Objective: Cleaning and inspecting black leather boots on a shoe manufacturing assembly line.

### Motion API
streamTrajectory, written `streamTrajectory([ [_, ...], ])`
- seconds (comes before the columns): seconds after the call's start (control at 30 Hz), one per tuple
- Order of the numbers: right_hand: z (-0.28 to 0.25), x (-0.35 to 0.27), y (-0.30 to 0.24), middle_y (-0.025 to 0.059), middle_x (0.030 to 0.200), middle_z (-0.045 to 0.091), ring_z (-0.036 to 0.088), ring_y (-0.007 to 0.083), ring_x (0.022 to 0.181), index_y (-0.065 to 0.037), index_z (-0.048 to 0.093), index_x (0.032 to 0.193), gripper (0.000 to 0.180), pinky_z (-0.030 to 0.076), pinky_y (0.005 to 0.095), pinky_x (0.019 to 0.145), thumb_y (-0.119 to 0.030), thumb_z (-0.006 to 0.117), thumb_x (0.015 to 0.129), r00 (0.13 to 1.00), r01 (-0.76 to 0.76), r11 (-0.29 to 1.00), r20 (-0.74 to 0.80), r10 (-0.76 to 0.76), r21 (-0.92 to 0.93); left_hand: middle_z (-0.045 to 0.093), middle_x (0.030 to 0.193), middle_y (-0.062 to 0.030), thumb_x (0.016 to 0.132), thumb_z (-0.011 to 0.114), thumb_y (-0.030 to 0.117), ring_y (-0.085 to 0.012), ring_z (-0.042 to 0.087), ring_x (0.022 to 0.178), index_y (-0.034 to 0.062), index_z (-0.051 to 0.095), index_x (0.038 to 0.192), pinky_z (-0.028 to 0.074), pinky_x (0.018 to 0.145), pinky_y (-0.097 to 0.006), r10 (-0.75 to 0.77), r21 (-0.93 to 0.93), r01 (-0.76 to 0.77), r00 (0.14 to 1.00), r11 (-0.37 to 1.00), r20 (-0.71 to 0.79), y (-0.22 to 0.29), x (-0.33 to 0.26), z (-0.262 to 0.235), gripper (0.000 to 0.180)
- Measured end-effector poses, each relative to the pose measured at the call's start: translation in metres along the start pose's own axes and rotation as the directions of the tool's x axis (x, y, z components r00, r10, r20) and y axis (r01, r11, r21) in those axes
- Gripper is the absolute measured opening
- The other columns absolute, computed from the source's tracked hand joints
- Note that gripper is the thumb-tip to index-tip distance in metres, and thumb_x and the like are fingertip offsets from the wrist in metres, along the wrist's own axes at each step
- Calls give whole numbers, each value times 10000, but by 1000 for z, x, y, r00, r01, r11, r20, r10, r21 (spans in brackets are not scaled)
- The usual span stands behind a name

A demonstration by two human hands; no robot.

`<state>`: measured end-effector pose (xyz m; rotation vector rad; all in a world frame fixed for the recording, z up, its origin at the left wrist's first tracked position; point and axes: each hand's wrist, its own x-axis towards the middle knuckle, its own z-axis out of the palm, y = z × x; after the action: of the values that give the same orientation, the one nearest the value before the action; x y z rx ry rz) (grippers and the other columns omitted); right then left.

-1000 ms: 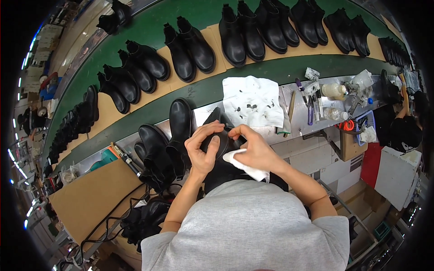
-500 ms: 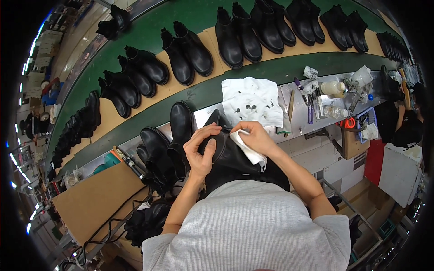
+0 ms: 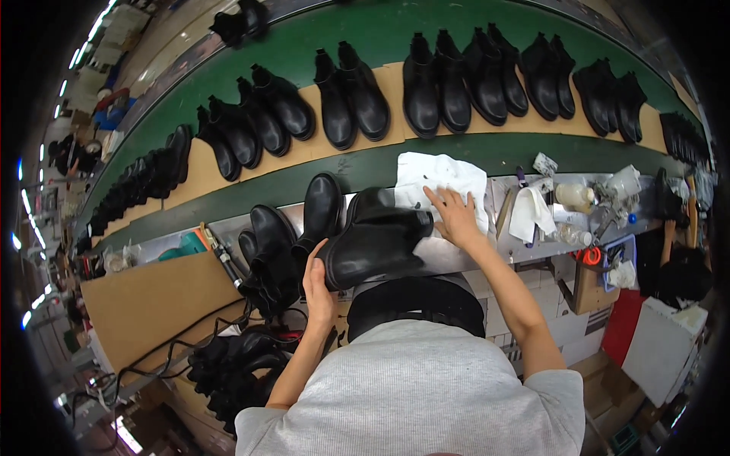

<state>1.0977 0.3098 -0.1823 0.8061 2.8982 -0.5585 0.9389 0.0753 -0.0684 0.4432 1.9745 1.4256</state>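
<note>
A black ankle boot lies on its side in front of me, its toe to the left and its shaft to the right. My left hand holds it at the toe, palm against the rounded end. My right hand is empty with fingers spread, over a white sheet and close to the boot's top opening. Behind the held boot another black boot shows in part. The folded white cloth rests on the bench at the right, across some tools.
Pairs of black boots line cardboard on the green conveyor. More boots stand to my left beside a cardboard sheet. Bottles, orange-handled scissors and a blue basket are at the right, near another person's arm.
My right hand has let go of the white cloth, which now lies on the bench at the right. The boot has turned onto its side, and my left hand has shifted to its toe.
</note>
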Motion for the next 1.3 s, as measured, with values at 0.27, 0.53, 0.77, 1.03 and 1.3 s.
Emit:
streamTrajectory([
  [0.27, -55, -1, 25, 103, 914, 543, 487, 279, 864, -101, 549, 1222, 580, 442, 373, 792, 86, 523, 674, 913, 44, 998, -407, -24, 38, 484, 1254, -147, 968, 331, 301, -288, 490, 1126, 28, 379, 1314, 405, 961, -533, -605, -750, 488, 782, 446, 149, -110, -13, 33, 443],
  [0.53, -74, -28, 93, 153, 1179, 528, 489, 318, 1093, -44, 507, 1241, 406, 365, 463, 949, -84, 496, 837, 929, -338, 938, -187, 319, -82, 624, 931, -97, 901, 529, 209, -142, 589, 857, -38, 564, 1113, 505, 670, -283, -261, 321, 160, 917, 933, 301, 40, 2, -48, 327],
  [0.77, -37, 22, -58, 284, 1405, 282, 253, 399, 1327, 48, 304, 1359, 694, 150, 484, 1091, -451, 455, 900, 980, -90, 974, -155, 124, 209, 537, 1069, -289, 750, 666, 452, -400, 554, 961, -73, 491, 1135, 460, 817, -435, 181, 828, -281, 959, 486, 220, -9, 134, -58, 673],
  [1.03, 42, -26, -87, 241, 1446, 215, 306, 344, 1307, -8, 86, 1433, 817, 311, 485, 1028, -557, 385, 908, 926, -337, 67, 318, 203, 939, 598, 842, -271, 738, 690, 441, -388, 608, 803, -106, 564, 897, 483, 719, -425, -175, 815, -68, 963, 575, 203, 40, 28, -30, 583],
  [1.3, 50, 10, -115, 226, 1391, 336, 437, 316, 1207, -97, 12, 1450, 813, 506, 415, 852, -512, 449, 903, 955, -294, -86, 295, 10, 952, 643, 982, -239, 736, 614, 47, -328, 632, 930, -74, 610, 995, 481, 802, -371, -5, 390, 40, 996, 920, -88, -72, 68, -31, 286],
])
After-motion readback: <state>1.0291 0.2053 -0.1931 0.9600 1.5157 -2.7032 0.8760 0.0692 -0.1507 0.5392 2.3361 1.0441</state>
